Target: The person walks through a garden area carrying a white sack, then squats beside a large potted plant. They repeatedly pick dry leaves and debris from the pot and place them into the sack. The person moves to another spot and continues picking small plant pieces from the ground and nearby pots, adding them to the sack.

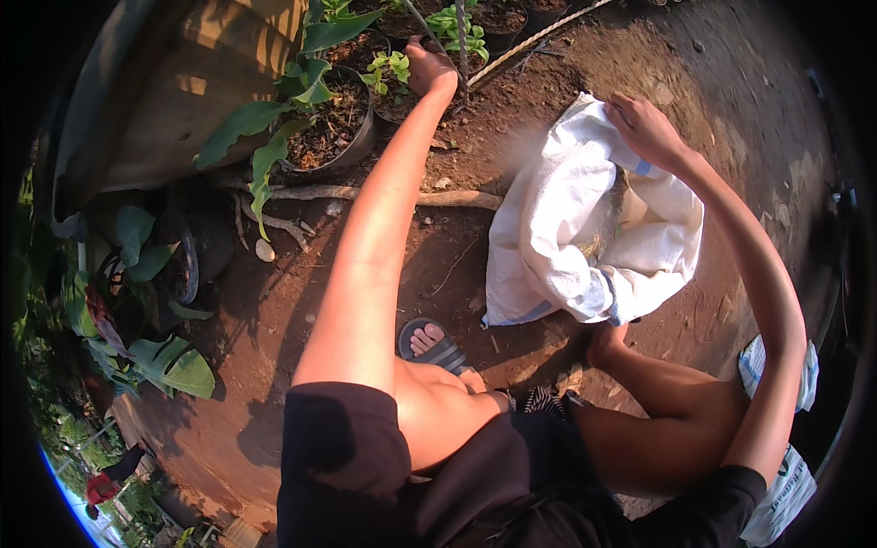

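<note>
Far ahead, my left hand (431, 69) reaches in among the potted plants, beside a small light-green seedling (389, 69). Its fingers look curled, and whatever they hold is hidden. A white woven sack (557, 228) with blue stripes stands on the soil in front of me to the right, its mouth rolled down. Dry brownish matter (594, 245) shows inside it. My right hand (647, 130) is closed on the far rim of the sack. Left of my left forearm stands a large black pot (358, 137) of dark soil and chips, holding a broad-leaved plant (251, 128).
A twisted rope (539, 38) runs diagonally by my left hand. A root (457, 198) crosses the bare soil. More leafy plants (169, 365) grow at the left. My sandalled foot (429, 342) is near the sack. Printed plastic bags (781, 502) lie at the lower right.
</note>
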Demonstrator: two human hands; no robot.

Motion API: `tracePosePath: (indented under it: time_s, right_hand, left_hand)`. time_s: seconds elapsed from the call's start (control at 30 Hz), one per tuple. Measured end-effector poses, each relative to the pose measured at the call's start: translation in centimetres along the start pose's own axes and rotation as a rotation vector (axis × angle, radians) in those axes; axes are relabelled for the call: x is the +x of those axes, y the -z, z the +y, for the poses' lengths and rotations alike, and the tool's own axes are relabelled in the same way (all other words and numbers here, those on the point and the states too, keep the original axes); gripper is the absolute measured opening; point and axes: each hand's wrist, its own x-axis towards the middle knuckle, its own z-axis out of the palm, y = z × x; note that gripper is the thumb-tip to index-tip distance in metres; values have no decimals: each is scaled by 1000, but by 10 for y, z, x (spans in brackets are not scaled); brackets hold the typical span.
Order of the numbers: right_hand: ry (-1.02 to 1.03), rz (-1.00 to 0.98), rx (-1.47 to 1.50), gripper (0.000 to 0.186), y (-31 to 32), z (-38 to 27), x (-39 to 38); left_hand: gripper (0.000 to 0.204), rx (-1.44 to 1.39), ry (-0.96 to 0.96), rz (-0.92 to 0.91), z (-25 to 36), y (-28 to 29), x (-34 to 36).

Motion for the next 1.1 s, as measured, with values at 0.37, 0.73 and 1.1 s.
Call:
tracePosePath:
  time_s: [0.37, 0.73, 1.1]
  right_hand:
    - [-14, 34, -17, 33, -6, -2, -5]
    - [-21, 0, -6, 33, -4, -5, -12]
    - [-10, -8, -93, 36, 0, -7, -10]
  left_hand:
    - [19, -272, 347, 105, 40, -18, -24]
    - [28, -228, 390, 109, 34, -11, -18]
    - [12, 1048, -195, -30, 54, 4, -113]
